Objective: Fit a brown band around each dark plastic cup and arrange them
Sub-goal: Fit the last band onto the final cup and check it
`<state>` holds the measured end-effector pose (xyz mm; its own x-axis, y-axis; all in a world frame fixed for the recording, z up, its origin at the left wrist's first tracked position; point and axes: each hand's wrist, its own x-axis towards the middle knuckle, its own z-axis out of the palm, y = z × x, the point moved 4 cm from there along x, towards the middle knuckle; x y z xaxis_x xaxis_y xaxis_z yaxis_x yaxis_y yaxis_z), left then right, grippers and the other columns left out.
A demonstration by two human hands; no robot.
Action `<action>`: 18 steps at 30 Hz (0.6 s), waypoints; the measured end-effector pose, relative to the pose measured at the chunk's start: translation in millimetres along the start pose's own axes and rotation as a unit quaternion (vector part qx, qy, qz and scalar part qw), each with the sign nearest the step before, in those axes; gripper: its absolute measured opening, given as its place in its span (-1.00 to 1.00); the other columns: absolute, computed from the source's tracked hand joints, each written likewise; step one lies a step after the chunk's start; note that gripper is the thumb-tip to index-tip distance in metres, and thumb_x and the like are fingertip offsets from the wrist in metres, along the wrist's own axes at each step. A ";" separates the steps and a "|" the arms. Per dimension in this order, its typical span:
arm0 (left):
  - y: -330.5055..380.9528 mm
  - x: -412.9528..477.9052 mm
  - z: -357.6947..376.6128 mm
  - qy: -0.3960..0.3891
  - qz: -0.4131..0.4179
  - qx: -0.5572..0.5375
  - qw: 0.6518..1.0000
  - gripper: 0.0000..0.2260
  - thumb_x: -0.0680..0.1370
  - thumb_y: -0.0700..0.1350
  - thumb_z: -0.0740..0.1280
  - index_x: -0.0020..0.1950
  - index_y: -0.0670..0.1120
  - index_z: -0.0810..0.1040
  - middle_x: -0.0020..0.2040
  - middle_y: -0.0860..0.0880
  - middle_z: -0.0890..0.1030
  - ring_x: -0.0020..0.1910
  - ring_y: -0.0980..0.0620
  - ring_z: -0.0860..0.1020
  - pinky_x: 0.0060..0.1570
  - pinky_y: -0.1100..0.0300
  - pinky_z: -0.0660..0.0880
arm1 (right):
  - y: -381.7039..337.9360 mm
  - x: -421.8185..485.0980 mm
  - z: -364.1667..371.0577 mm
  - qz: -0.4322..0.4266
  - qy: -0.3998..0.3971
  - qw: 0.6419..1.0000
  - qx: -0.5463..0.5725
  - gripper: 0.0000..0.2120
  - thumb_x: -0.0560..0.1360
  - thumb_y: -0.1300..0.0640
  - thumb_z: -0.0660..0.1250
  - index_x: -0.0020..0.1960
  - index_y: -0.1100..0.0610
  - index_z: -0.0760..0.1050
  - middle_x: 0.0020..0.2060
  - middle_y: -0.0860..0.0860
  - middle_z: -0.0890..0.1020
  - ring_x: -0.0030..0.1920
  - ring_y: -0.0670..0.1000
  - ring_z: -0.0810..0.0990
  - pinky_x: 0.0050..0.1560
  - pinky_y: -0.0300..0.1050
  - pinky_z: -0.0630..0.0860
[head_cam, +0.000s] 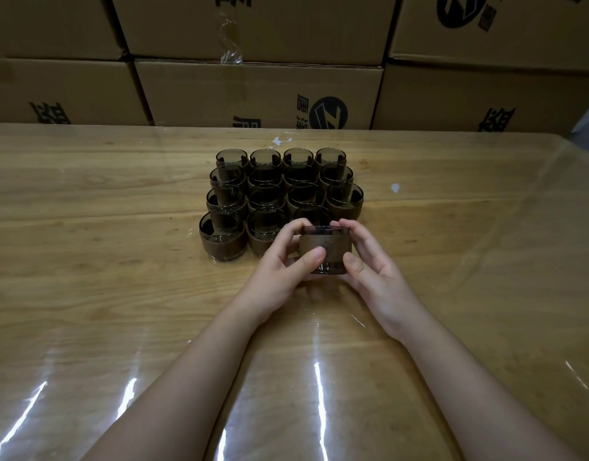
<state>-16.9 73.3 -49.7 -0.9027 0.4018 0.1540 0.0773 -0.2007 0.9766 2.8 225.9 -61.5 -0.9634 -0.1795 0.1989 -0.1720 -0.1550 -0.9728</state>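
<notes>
Head view: near the middle of the desk (120, 294), my hands curl around one dark cup (323, 231). The left hand (279, 264) is at its 9 o'clock and the right hand (372, 264) at 3, thumbs pressing the brown band (334, 247). Finished cups (279, 188) stand in rows at 12 o'clock. I judge the cup light, thin-walled and slick, so the band is the surer grip.

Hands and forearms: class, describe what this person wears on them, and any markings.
The left hand and the right hand are bare: no gloves, rings, watch or bracelet show. Both forearms are uncovered down to the frame's edge, with no sleeve in view. Nails look short and unpainted; no markings show.
</notes>
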 end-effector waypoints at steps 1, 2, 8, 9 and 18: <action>-0.3 0.0 0.1 0.000 0.001 -0.001 1.000 -0.69 0.49 -0.06 0.35 0.21 0.12 0.42 0.17 -0.11 0.48 0.07 0.03 0.61 -0.02 0.14 0.59 | 0.2 0.3 0.2 0.000 0.001 1.000 -0.004 -0.58 0.55 0.07 0.29 0.38 -0.15 0.39 0.40 -0.10 0.42 0.43 0.03 0.37 0.36 0.31 0.35; -0.5 0.3 0.4 0.002 0.001 -0.005 1.000 -0.66 0.50 -0.06 0.35 0.25 0.13 0.41 0.17 -0.12 0.50 0.09 0.01 0.61 0.01 0.11 0.59 | 0.5 0.5 0.4 0.001 0.005 1.000 -0.008 -0.56 0.55 0.08 0.29 0.40 -0.14 0.37 0.40 -0.11 0.42 0.43 0.01 0.38 0.37 0.28 0.35; -3.8 2.3 -0.8 0.071 -0.018 -0.048 0.996 -0.49 0.37 -0.09 0.40 0.28 -0.10 0.34 0.13 -0.17 0.61 0.00 0.03 0.66 -0.08 0.13 0.62 | 3.9 -0.5 5.9 0.023 0.040 0.998 -0.048 -0.38 0.45 -0.04 0.41 0.44 -0.02 0.29 0.31 -0.07 0.52 0.27 -0.14 0.53 0.26 -0.16 0.47; -4.9 1.9 -1.5 0.074 -0.023 -0.048 0.996 -0.48 0.37 -0.10 0.41 0.29 -0.14 0.35 0.15 -0.18 0.60 0.01 0.02 0.66 -0.05 0.11 0.62 | 3.5 -1.0 7.1 0.029 0.041 0.997 -0.053 -0.37 0.43 -0.06 0.41 0.44 0.02 0.30 0.24 -0.09 0.58 0.26 -0.12 0.54 0.29 -0.11 0.46; -4.7 3.6 -4.1 0.068 -0.002 0.027 0.997 -0.47 0.32 -0.31 0.50 0.20 0.01 0.46 0.09 -0.04 0.65 0.03 0.07 0.66 -0.03 0.26 0.56 | -2.6 -0.9 0.7 0.002 0.111 0.993 -0.025 -0.43 0.36 -0.01 0.37 0.36 0.02 0.38 0.25 -0.03 0.57 0.27 -0.10 0.54 0.28 -0.12 0.49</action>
<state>-22.2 72.0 -54.3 -0.9517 0.2769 0.1326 0.0934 -0.1501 0.9842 4.3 225.7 -59.1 -0.9848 0.0404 0.1689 -0.1722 -0.1043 -0.9795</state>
